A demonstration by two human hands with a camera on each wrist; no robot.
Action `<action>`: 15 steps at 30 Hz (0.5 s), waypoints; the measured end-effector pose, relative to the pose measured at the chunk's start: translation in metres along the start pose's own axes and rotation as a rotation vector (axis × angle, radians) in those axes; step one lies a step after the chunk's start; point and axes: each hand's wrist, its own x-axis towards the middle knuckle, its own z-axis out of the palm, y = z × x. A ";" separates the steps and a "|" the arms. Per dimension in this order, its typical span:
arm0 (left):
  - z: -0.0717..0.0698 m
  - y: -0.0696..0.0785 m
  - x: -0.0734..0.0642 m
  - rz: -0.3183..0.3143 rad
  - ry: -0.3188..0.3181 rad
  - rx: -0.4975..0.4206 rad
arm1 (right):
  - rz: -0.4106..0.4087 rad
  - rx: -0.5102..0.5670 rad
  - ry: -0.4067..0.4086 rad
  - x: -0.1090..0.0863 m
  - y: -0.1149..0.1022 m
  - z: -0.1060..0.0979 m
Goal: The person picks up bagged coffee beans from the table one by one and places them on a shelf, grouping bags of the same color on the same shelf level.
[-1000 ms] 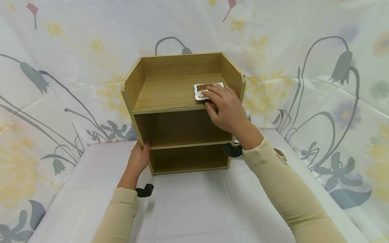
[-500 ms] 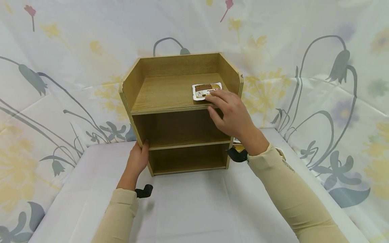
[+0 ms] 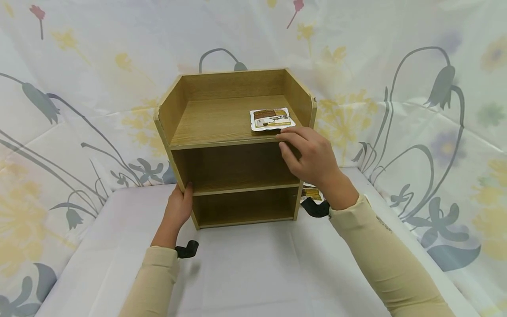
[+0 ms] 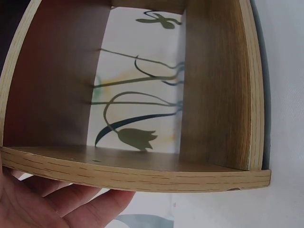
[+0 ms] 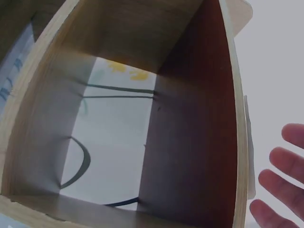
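A wooden three-tier shelf (image 3: 233, 143) stands on the white-covered table. Its top tier bears a white-edged flat packet (image 3: 271, 119) with a brown and yellow printed label, lying near the front right and slightly over the front edge in this view. My left hand (image 3: 179, 207) holds the shelf's left side panel, thumb at the front edge; in the left wrist view its fingers (image 4: 102, 206) lie along the panel's outer face. My right hand (image 3: 310, 154) hovers at the top tier's front right, just below the packet, fingers apart and slightly bent, holding nothing.
Another printed packet (image 3: 312, 193) lies on the table beside the shelf's right side, partly hidden by the right wrist. Flower-printed cloth (image 3: 396, 110) hangs behind and at both sides. A black wrist mount (image 3: 315, 207) sticks out near the shelf's right panel.
My right hand has let go of the packet and drawn back down and to the right. The packet stays on the top tier. The left hand keeps its place on the side panel.
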 end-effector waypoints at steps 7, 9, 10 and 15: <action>0.001 -0.002 -0.001 0.000 -0.006 0.002 | -0.015 0.010 0.057 -0.013 0.003 -0.004; 0.000 -0.002 -0.001 0.003 -0.005 0.005 | -0.013 0.021 0.068 -0.016 0.004 -0.004; 0.000 -0.001 -0.001 0.005 -0.004 0.004 | -0.010 0.022 0.071 -0.018 0.005 -0.005; 0.000 0.000 0.000 0.006 -0.008 -0.006 | 0.013 0.043 0.117 -0.026 0.009 -0.005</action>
